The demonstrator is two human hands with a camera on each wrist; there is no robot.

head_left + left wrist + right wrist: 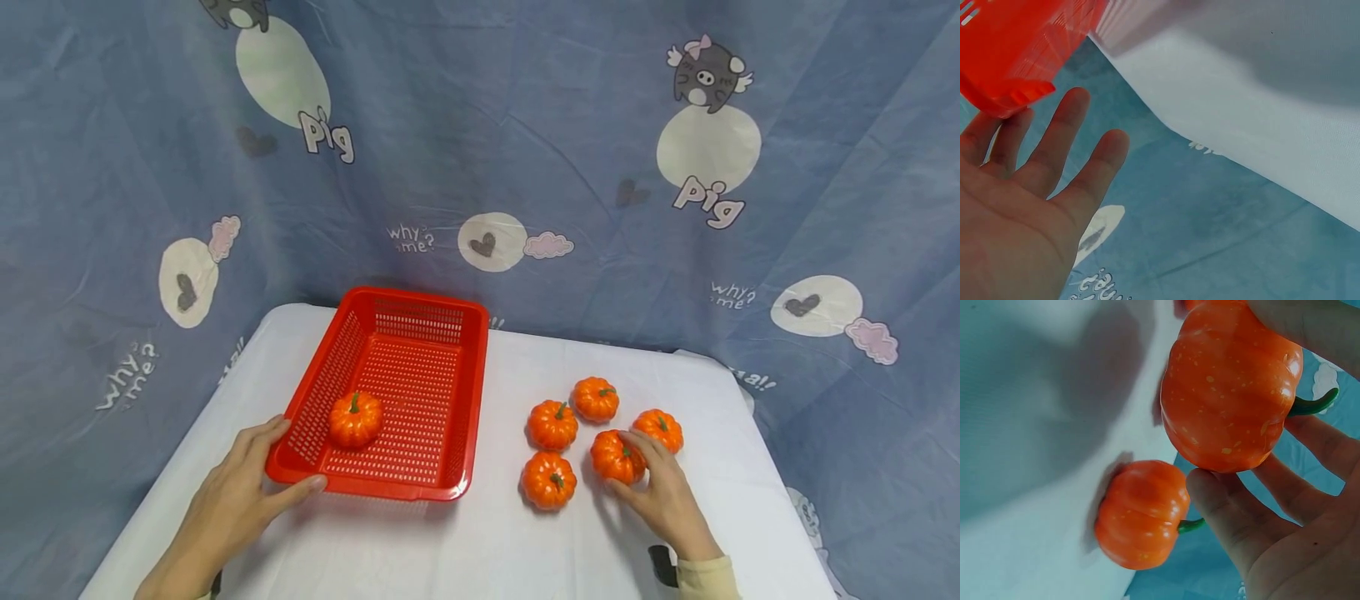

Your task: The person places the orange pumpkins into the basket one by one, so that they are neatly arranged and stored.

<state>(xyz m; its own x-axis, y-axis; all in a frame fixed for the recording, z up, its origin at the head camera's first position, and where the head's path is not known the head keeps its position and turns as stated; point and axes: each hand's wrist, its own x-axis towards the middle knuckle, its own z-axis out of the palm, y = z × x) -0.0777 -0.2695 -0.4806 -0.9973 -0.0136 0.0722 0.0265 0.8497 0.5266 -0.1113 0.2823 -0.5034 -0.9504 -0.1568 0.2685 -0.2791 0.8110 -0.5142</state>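
A small orange pumpkin [615,457] with a green stem sits between the thumb and fingers of my right hand [667,500]. The right wrist view shows the thumb on one side of this pumpkin [1229,387] and fingertips on the other. My left hand [232,492] spans the near left corner of a red plastic basket [467,417], thumb at the front rim and fingers along the left side. In the left wrist view, fingers of this hand [1029,187] touch the basket's underside [1004,94], while two others extend past it. Inside the basket lies another pumpkin [356,420].
Around the right hand, several pumpkins stand on the white-covered table [495,550]: one at near left [549,481], one behind it [552,425], one farther back [596,399], one to the right [660,430]. A blue printed curtain [420,150] hangs behind the table.
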